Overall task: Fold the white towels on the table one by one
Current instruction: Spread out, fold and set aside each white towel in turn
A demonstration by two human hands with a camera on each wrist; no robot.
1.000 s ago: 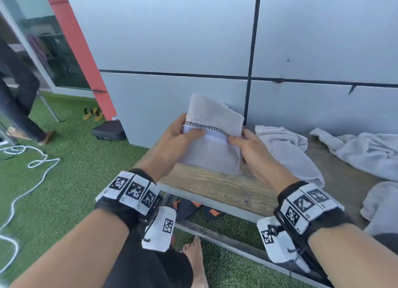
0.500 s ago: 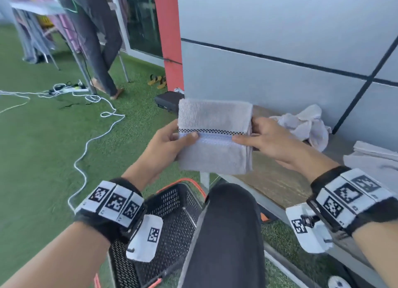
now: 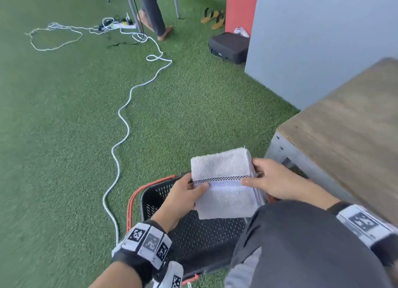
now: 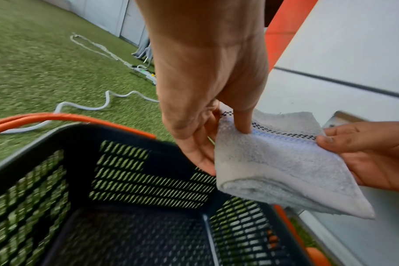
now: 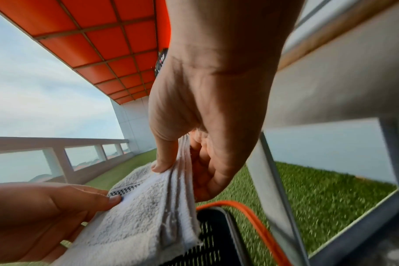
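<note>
A folded white towel [image 3: 224,184] with a black checkered stripe hangs in the air above a black mesh basket [image 3: 193,234]. My left hand [image 3: 187,194] pinches its left edge, thumb on top. My right hand [image 3: 262,180] pinches the right edge where the folded layers stack. The left wrist view shows the towel [image 4: 278,167] over the basket [image 4: 116,180], thumb pressed on the stripe. In the right wrist view the towel [image 5: 143,212] sits between my thumb and fingers.
The wooden table [image 3: 349,132] stands to the right, its metal frame beside the basket. The basket has orange handles [image 3: 137,197]. A white cable [image 3: 120,124] snakes over the green turf. A black case [image 3: 229,47] lies by the grey wall. Another person's legs [image 3: 154,12] stand far off.
Both hands carried the folded towel off the table, leftward and down, until it hangs over the basket on the ground. The grip on both edges stayed the same.
</note>
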